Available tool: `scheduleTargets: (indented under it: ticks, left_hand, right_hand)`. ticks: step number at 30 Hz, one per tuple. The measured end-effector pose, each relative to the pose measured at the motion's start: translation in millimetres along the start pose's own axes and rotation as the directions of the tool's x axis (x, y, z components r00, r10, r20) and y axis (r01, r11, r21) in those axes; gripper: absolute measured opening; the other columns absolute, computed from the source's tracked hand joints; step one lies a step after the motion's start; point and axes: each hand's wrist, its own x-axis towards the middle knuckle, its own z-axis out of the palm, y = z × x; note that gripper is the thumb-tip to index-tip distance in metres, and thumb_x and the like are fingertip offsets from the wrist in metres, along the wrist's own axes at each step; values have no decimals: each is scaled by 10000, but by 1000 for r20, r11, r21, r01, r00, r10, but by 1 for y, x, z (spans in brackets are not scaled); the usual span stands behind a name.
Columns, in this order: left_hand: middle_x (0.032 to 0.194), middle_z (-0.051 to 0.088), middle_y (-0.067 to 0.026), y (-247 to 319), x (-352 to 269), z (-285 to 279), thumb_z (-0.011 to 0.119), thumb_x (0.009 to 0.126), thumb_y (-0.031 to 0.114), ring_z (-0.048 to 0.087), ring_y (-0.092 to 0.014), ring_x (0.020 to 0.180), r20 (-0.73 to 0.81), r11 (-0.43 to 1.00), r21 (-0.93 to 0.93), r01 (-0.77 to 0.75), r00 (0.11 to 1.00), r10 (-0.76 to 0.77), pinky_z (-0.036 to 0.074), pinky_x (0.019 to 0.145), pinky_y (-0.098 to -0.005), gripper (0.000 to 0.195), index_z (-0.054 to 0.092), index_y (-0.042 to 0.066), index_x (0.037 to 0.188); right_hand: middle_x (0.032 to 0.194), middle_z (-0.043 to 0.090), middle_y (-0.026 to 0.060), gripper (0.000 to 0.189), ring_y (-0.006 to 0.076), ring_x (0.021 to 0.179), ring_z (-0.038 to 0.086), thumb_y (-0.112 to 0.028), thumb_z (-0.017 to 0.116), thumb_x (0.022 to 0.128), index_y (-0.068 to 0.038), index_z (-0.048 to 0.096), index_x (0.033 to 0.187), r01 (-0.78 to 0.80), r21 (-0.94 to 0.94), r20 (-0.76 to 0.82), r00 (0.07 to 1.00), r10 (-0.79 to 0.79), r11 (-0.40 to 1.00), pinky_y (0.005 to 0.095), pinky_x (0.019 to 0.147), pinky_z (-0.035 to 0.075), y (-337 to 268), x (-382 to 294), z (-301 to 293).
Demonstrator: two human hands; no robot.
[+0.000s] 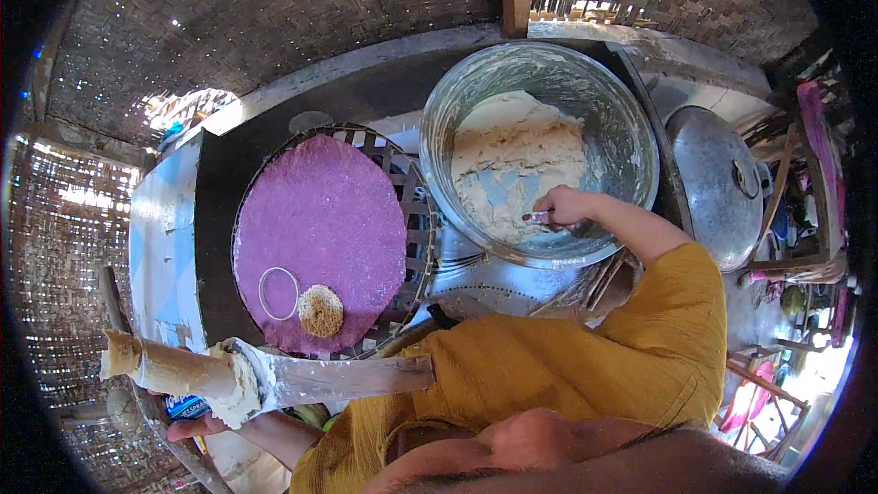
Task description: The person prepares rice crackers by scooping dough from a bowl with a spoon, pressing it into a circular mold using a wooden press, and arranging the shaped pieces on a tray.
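Note:
My right hand (566, 208) is inside a large metal basin (621, 144), over pale dough (514, 137) heaped toward the far side. Its fingers grip a small utensil (534, 217) by a light-coloured handle; the working end cannot be made out. At lower left, my left hand (199, 427) supports a wooden tube press (182, 367) from below, and the tube hides much of the hand. The press's wooden plunger (350, 377) reaches to the front of my mustard shirt. Pale dough (240, 391) clings around the joint between tube and plunger.
A woven tray (415, 209) lined with purple cloth (322, 219) carries a white ring (261, 295) and a round noodle-like piece (321, 311). A metal lid (713, 185) stands right of the basin. Below the press is a blue can (185, 407) bearing writing. Woven walls (288, 14) enclose the space.

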Motion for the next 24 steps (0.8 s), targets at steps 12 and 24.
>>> scheduleTargets:
  ticks: [12,24]
  left_hand:
    - [1312,432,-94,30,16,-4,594,778,496,360,-285,1237,-48,985,-57,-163,986,160,266,1031,-498,614,462,142,1262]
    - [1280,441,-157,-29,31,48,536,769,591,422,-319,1181,211,932,361,-24,976,-57,347,986,-499,668,475,126,1244]
  right_hand:
    - [750,622,146,179,347,741,595,-245,577,753,-100,640,835,-4,-501,-381,899,-216,865,427,651,459,15,29,-16]
    - [675,584,27,206,92,491,516,-226,574,837,-101,645,985,92,282,7,995,-98,955,249,431,400,11,-10,-34]
